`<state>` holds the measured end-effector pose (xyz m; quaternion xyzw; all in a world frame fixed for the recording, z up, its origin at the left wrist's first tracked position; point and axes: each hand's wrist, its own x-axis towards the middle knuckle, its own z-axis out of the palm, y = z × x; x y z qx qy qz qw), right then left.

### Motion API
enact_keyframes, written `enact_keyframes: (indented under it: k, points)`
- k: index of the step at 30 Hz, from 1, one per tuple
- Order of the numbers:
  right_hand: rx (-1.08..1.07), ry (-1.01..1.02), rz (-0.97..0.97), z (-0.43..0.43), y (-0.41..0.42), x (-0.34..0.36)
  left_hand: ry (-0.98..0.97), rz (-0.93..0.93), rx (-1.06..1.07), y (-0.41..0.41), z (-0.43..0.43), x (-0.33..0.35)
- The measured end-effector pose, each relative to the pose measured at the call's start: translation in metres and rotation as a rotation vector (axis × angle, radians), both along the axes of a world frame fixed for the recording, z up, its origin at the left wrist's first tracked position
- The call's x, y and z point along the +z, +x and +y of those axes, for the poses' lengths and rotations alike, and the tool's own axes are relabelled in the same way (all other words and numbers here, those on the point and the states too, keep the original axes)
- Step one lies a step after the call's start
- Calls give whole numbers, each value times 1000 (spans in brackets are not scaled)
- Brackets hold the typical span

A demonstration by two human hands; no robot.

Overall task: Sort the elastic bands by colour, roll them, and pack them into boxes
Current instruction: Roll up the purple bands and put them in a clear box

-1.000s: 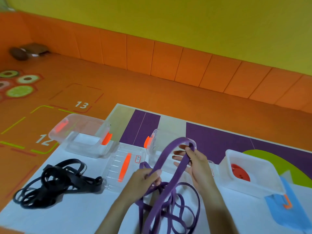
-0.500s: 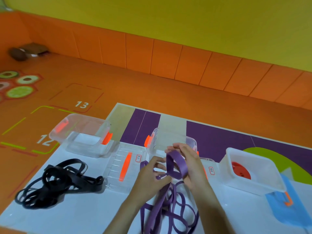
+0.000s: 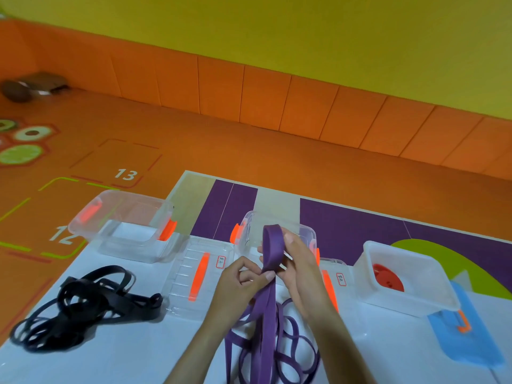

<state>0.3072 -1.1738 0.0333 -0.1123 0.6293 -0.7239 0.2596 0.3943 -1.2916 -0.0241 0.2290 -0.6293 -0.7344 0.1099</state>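
Right in front of the middle clear box, both hands are working on one purple band. It's looped up over the fingers of the right hand, which curl round it, with the thumb tip pressed beside the top of the loop. The left hand sits just below and to the left, thumb and curled fingers pinching the strands together where the loop closes. From that pinch the band drops down between the wrists into a loose purple tangle on the white mat, near the bottom edge of the view.

The black bands are heaped well off to the left. Behind them is another clear box with orange clips. Over on the right, a white box has a red roll inside and sits partly on a blue lid.

As for writing, the orange floor has "13" and "12" in white. Two clear lids lie flat, one left of the hands and one mostly hidden behind the right hand. Each carries a small red-bordered label, but the characters are too tiny to read.
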Motion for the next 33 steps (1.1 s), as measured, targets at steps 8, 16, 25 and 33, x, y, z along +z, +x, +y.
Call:
enact_keyframes:
  k: [8, 16, 25, 33]
  points:
    - [-110, 91, 267, 10, -9, 7, -34, -75, -307, 9, -3, 14]
    - [-114, 495, 516, 7, -20, 15, -127, -37, -287, 13, 0, 9]
    - [-41, 228, 235, 5, -20, 20, 68, 6, -112, 25, -14, 9]
    - [-61, 126, 123, 12, -25, 13, 176, -40, -160, 32, -20, 13]
